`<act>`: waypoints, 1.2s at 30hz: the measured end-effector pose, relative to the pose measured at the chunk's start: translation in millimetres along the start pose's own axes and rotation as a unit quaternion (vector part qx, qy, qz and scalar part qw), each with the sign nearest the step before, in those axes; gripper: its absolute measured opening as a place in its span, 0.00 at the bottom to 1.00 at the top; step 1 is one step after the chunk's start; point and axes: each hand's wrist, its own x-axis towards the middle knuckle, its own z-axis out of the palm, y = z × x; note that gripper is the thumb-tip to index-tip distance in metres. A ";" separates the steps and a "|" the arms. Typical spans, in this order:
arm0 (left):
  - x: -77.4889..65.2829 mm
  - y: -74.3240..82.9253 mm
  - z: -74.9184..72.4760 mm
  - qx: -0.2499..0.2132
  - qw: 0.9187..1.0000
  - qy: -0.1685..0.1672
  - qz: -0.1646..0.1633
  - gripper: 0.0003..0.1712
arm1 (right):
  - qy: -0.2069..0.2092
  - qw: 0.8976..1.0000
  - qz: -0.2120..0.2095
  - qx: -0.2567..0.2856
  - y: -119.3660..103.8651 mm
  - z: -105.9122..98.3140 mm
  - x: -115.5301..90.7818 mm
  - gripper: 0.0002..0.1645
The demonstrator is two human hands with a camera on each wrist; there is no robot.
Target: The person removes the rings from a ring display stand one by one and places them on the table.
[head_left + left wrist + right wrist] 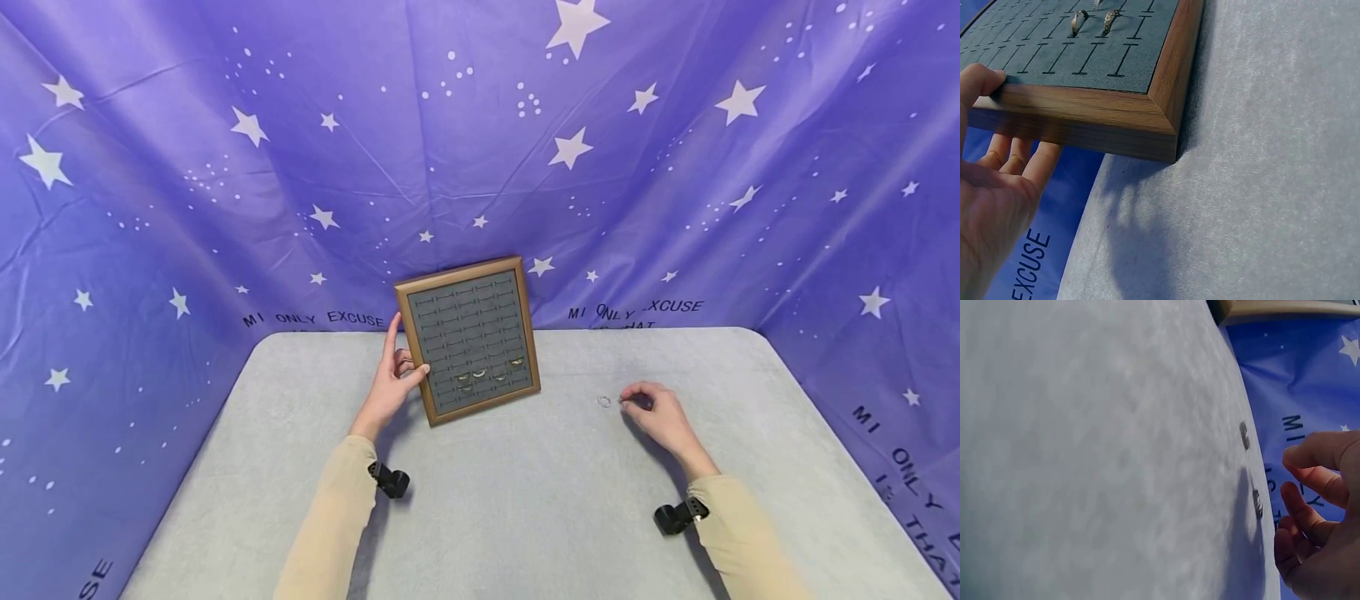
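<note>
My left hand [387,390] grips a wood-framed ring display tray [468,268] by its left side, thumb over the front edge and fingers behind. The tray stands tilted up at the back of the table, its dark padded insert facing me. Several rings sit in slots in its lower part, among them a gold-toned ring [1079,22] beside an ornate ring [1110,20]. My right hand [662,418] hovers low over the table to the right, fingers bent and apart. By its fingertips lie two loose rings, a silvery ring [1244,435] and a darker patterned ring [1258,504].
The pale grey table [517,517] ends at the back against a purple-blue curtain [465,167] with white stars and lettering. The curtain also rises along both sides. A small black camera is worn on each wrist.
</note>
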 end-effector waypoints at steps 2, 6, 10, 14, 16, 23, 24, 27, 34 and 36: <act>-0.2 0.1 -0.1 0.004 1.000 -0.001 -0.002 0.56 | -0.002 1.000 0.005 0.007 -3.1 2.1 1.0 0.06; -0.2 1.0 0.1 0.010 1.000 -0.003 -0.004 0.55 | -0.007 1.000 0.009 0.017 -10.4 5.8 2.9 0.06; 0.6 2.0 0.7 0.012 1.000 -0.004 0.000 0.55 | -0.005 1.000 0.004 0.028 -17.5 10.1 4.1 0.06; 0.7 3.0 1.1 0.018 1.000 -0.004 0.000 0.55 | -0.004 0.999 0.003 0.042 -22.9 15.6 4.3 0.06; 0.4 3.4 1.1 0.018 1.000 -0.005 -0.001 0.55 | -0.005 0.999 0.002 0.049 -25.3 18.3 4.0 0.06; -0.6 3.5 1.1 0.018 1.000 -0.004 -0.004 0.55 | -0.002 0.997 0.000 0.077 -35.3 28.6 4.6 0.07; -0.8 3.4 1.1 0.018 1.000 -0.003 -0.005 0.56 | -0.003 0.997 0.001 0.080 -36.7 30.1 4.9 0.07; -1.2 3.1 1.0 0.019 1.000 -0.002 -0.006 0.56 | -0.007 0.996 0.004 0.084 -41.5 34.6 5.6 0.07; -1.6 2.4 0.8 0.016 1.000 -0.002 -0.008 0.56 | -0.021 0.996 0.027 0.087 -51.2 45.2 7.2 0.08; -1.6 2.4 0.7 0.016 1.000 -0.003 -0.009 0.56 | -0.024 0.995 0.029 0.089 -53.0 49.0 7.7 0.08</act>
